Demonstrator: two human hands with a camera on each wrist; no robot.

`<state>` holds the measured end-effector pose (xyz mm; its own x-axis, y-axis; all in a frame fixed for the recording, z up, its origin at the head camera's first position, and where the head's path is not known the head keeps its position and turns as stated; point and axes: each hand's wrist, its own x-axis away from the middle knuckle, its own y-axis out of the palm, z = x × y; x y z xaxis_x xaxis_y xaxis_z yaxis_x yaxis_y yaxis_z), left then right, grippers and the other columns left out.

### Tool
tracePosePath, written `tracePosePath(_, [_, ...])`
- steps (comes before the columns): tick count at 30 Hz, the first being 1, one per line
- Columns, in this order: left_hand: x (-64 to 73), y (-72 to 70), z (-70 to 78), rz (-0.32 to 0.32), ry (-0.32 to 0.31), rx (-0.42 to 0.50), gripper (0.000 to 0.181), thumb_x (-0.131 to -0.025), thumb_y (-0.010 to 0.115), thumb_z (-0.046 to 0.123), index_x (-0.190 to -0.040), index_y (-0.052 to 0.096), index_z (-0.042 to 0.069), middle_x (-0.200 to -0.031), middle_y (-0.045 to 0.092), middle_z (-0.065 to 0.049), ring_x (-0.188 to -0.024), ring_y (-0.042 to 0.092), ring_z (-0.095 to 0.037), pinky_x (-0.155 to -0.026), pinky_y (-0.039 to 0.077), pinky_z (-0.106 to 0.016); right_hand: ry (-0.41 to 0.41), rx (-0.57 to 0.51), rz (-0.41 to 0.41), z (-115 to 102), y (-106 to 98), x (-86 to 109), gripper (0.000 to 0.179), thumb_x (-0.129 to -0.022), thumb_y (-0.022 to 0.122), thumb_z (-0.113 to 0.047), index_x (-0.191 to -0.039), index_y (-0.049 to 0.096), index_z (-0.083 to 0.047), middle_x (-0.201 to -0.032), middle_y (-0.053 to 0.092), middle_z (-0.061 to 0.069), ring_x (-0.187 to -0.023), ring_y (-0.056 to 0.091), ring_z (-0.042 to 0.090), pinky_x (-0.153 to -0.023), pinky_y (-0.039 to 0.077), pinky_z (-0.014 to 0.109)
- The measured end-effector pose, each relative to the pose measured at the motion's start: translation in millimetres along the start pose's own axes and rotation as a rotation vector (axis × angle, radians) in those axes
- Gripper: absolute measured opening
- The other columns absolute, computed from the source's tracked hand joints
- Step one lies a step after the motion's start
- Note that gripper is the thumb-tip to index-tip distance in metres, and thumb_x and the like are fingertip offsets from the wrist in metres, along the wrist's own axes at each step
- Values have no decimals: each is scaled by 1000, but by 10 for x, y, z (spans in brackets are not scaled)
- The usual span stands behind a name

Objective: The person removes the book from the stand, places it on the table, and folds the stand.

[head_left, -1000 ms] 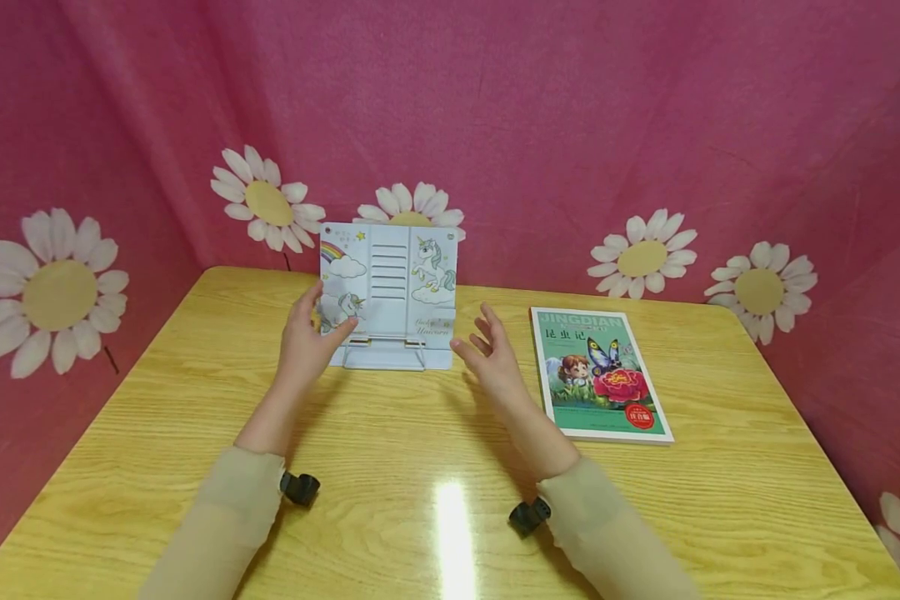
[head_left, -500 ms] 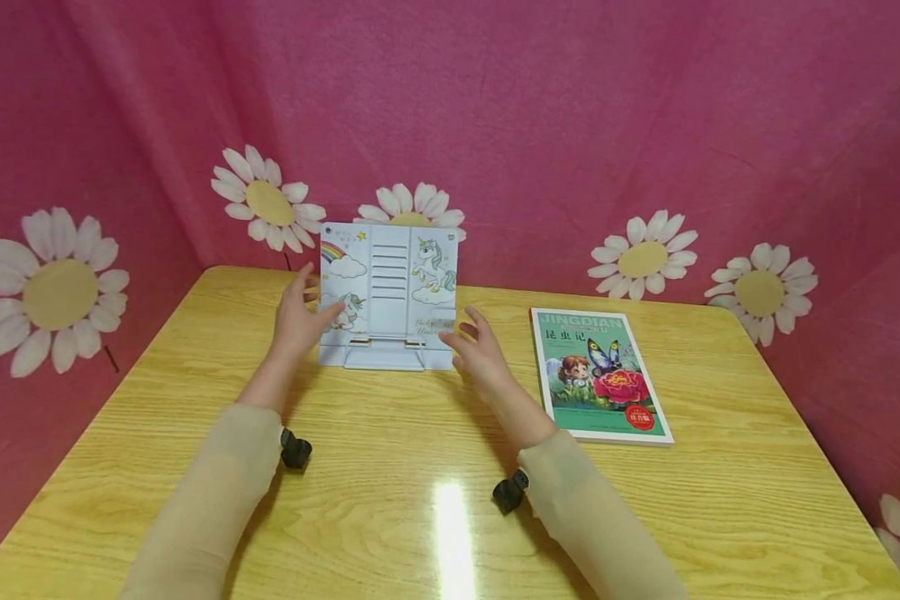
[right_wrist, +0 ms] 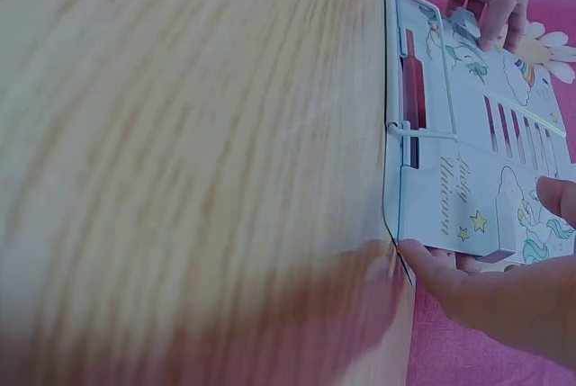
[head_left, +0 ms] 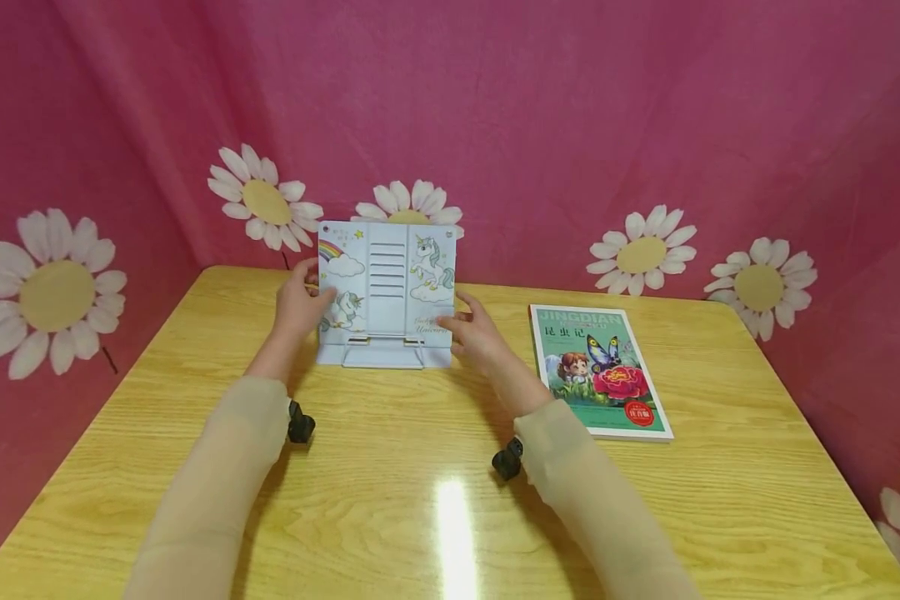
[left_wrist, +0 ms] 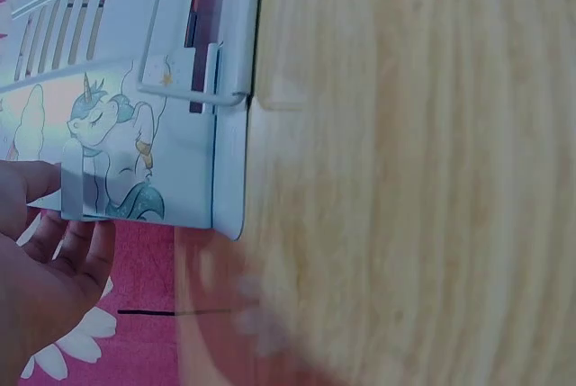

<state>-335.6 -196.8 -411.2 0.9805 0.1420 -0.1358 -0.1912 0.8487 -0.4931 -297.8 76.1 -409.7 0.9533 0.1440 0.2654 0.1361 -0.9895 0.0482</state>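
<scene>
A white book stand (head_left: 387, 283) with unicorn, cloud and rainbow pictures stands upright on the table, a wire page holder folded across its lower front. At its left edge my left hand (head_left: 298, 302) grips the board, thumb on the front face and fingers behind. My right hand (head_left: 483, 332) holds the opposite edge in the same way, thumb in front. In the left wrist view, the left hand (left_wrist: 49, 269) is beside a small metal clip on the side of the stand (left_wrist: 135, 143). The right wrist view has the right fingers (right_wrist: 441, 273) partly hidden under the stand's edge.
A green children's book (head_left: 600, 372) with a butterfly and flower on its cover lies flat to the right of the right hand. The wooden table (head_left: 390, 500) backs onto a pink cloth (head_left: 525, 150) printed with white daisies.
Both hands have moved forward and inward onto the stand's two side edges, from beside it to gripping it. The stand and the book have stayed in place.
</scene>
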Motion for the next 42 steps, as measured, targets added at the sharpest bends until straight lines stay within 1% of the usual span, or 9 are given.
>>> tracePosePath(2, [-33,-15,17,6,3,-5,53,-91,59,9,-140,38,5,-114,52,-20,-98,51,-29,-85,46,-36,-5,27,-3,-31,-8,-20,70,-92,60,-12,-150,22,-22,-118,44,8,-72,41,13,-60,33,27])
tracePosePath(3, [-46,-22,24,7,4,-8,52,-91,59,8,-139,39,4,-113,52,-21,-98,52,-30,-86,47,-37,-4,39,-4,-46,-11,-24,69,-92,60,-12,-150,22,-22,-118,44,8,-73,42,13,-62,36,28])
tracePosePath(6, [-61,-44,34,1,15,-25,51,-91,60,7,-137,40,3,-112,53,-21,-98,54,-31,-87,48,-40,1,75,-1,-72,-6,-36,69,-92,59,-13,-150,22,-23,-125,46,13,-98,54,25,-82,48,38])
tracePosePath(8, [-63,-52,33,4,20,-40,50,-90,61,7,-136,42,2,-111,54,-21,-97,55,-31,-86,49,-40,7,76,-1,-78,0,-46,68,-93,59,-13,-149,23,-22,-125,46,15,-109,55,32,-92,48,46])
tracePosePath(10, [-64,-54,30,9,25,-46,50,-89,62,6,-135,43,2,-109,55,-21,-95,57,-31,-85,49,-40,8,72,1,-80,7,-56,67,-93,59,-13,-149,24,-22,-123,47,16,-111,55,36,-94,47,49])
tracePosePath(27, [24,-31,76,14,2,-17,49,-90,62,8,-135,43,4,-110,54,-20,-95,54,-30,-84,49,-38,5,138,48,-85,-17,-50,62,-92,60,-12,-145,31,-23,-104,53,11,-92,59,32,-69,47,39])
tracePosePath(34, [79,-21,72,-10,-21,-20,48,-90,61,10,-133,42,4,-112,53,-19,-96,54,-29,-82,49,-37,27,165,72,-78,-31,-45,53,-91,60,-16,-137,34,-21,-112,58,14,-91,62,31,-73,50,41])
tracePosePath(39, [132,-15,89,-21,-41,-13,47,-91,61,12,-133,41,5,-113,53,-19,-98,54,-29,-84,50,-38,47,207,91,-82,-61,-50,46,-91,61,-19,-130,37,-20,-104,55,8,-70,55,20,-56,44,30])
tracePosePath(42, [165,-10,99,-24,-41,-9,47,-90,62,12,-132,41,5,-112,53,-19,-97,54,-29,-83,50,-37,51,224,97,-91,-79,-51,38,-93,59,-20,-125,38,-18,-100,55,9,-66,55,17,-53,43,27])
